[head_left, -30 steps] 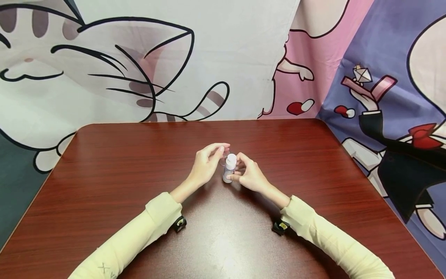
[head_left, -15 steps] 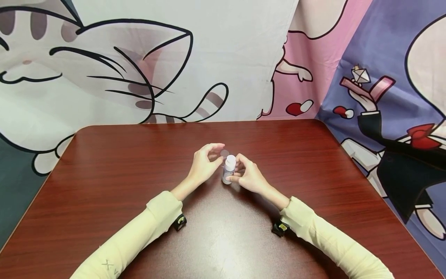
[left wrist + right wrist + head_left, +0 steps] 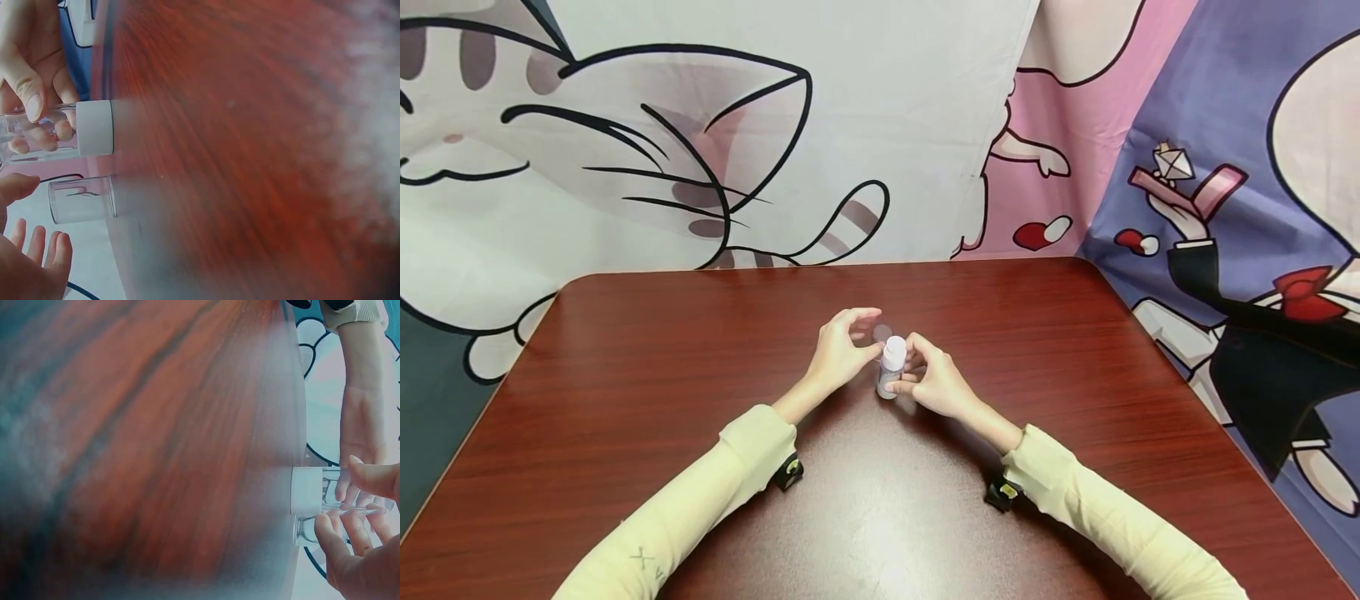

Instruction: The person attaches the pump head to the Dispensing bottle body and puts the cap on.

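Observation:
A small bottle [image 3: 891,365] with a white top and a see-through body stands upright near the middle of the table. In the left wrist view its white base [image 3: 95,128] sits on the tabletop. My right hand [image 3: 943,379] holds the bottle's body between thumb and fingers from the right. Just behind the bottle, a clear cylindrical cap or cup [image 3: 81,200] stands on the table. My left hand [image 3: 841,350] is beside these, thumb and fingers spread apart, holding nothing; its thumb tip comes close to the bottle, and I cannot tell whether they touch.
The dark red wooden table [image 3: 662,350] spreads out around both hands. Behind it hangs a cartoon-printed cloth [image 3: 925,125], with another blue printed cloth [image 3: 1210,167] at the right. Small black devices [image 3: 788,472] are worn at both wrists.
The left fingers have parted from the clear piece, which now stands on the table behind the bottle. My right hand keeps its hold on the bottle, and the view has shifted slightly.

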`<act>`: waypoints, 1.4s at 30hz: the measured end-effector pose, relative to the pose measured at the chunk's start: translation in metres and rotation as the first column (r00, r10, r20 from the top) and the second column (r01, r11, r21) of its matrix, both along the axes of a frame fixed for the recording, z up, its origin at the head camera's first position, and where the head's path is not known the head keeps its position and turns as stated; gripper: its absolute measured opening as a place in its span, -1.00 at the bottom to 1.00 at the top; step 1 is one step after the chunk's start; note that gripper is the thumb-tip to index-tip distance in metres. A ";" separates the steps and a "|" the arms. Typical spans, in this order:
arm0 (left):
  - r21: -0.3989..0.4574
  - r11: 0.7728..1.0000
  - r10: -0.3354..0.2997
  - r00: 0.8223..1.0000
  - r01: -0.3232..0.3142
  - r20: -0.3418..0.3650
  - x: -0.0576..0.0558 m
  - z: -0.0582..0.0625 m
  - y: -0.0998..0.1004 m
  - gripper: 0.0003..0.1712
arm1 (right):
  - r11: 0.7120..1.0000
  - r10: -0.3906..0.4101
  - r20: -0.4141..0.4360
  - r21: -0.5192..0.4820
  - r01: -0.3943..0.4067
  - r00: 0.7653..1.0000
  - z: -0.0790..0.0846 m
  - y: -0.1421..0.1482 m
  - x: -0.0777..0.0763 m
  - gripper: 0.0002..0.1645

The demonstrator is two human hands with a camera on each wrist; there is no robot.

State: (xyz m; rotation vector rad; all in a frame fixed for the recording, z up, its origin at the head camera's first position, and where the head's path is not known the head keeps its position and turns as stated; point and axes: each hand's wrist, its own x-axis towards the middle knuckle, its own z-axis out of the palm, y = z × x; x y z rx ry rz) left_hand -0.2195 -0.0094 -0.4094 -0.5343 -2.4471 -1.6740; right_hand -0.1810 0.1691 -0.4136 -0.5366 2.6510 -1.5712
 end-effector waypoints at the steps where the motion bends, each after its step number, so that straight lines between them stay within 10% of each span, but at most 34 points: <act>1: -0.003 1.000 0.002 1.000 -0.002 0.005 -0.001 0.000 0.001 -0.45 | 1.000 0.000 0.000 -0.002 0.000 1.000 0.000 0.000 0.000 -0.50; 42: -0.178 0.984 0.028 0.989 -0.001 0.148 -0.007 -0.007 0.010 -0.50 | 1.000 0.000 -0.008 0.003 0.000 1.000 0.001 0.000 0.001 -0.48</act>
